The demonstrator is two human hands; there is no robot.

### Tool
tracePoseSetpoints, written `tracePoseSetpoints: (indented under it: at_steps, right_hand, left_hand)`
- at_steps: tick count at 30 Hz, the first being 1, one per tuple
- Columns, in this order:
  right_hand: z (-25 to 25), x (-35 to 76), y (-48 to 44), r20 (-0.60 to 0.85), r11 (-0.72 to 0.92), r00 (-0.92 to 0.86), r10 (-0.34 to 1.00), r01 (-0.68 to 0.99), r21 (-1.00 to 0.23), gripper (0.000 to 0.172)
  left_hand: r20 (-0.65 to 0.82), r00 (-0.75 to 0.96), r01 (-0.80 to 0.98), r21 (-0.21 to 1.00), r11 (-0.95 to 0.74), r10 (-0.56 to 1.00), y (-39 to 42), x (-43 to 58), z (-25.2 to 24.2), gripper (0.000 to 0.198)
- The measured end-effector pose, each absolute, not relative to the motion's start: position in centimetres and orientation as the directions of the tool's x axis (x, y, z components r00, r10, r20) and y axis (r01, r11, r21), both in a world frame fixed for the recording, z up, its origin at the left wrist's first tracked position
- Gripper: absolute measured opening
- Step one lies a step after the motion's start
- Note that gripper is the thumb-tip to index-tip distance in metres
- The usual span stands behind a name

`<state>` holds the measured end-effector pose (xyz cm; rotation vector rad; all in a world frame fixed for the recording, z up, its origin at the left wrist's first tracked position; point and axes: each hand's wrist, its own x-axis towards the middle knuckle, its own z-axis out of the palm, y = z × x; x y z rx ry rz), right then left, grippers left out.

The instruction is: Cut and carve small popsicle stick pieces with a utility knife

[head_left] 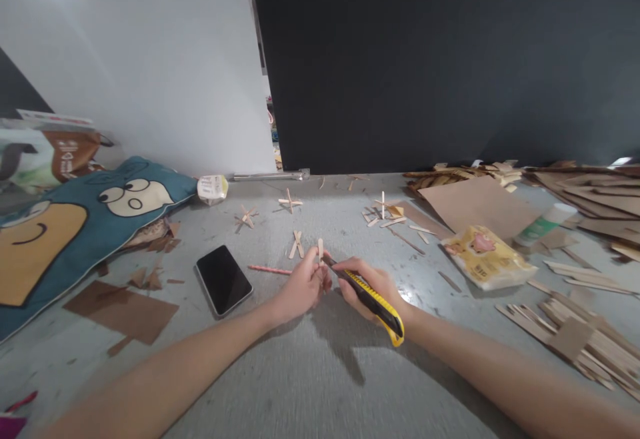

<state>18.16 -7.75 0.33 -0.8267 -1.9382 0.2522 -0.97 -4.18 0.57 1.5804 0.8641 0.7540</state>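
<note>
In the middle of the table, my left hand (302,287) is closed around a small wooden craft stick (321,248), whose rounded end points up. My right hand (373,287) grips a yellow and black utility knife (373,299). The knife's tip end meets the stick beside my left fingertips; whether the blade touches the wood I cannot tell. Just beyond my left hand lie crossed craft sticks (297,244). A red-and-white striped straw-like stick (270,269) runs to the left of my left hand, partly hidden by it.
A phone (223,280) lies at left, near brown cardboard (121,311) and a blue cartoon cushion (100,219). More star-shaped stick pieces (246,217) stand farther back. At right are a yellow tissue pack (487,257), a glue stick (545,224) and bundled wooden sticks (575,339).
</note>
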Motion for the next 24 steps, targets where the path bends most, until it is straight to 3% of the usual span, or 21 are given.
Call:
tracePoseSetpoints:
  at_steps: [9,17,24]
  right_hand:
    - [-0.2,18.0,-7.7,0.726,0.766,-0.308,0.615,0.452,-0.457,0.017]
    - [0.3,17.4,-7.7,0.781,0.827,-0.324,0.534,0.394,-0.402,0.021]
    - [1.4,17.5,-8.7,0.664,0.771,-0.395,0.635,0.38,-0.511,0.023]
  left_hand:
    - [0.005,0.522,0.153,0.983,-0.099,0.853,-4.2,-0.9,0.9,0.023]
    - [0.068,0.482,0.234,0.951,-0.203,0.873,-4.5,-0.9,0.7,0.019]
    - [0.064,0.508,0.221,0.954,-0.202,0.859,-4.6,-1.0,0.4,0.024]
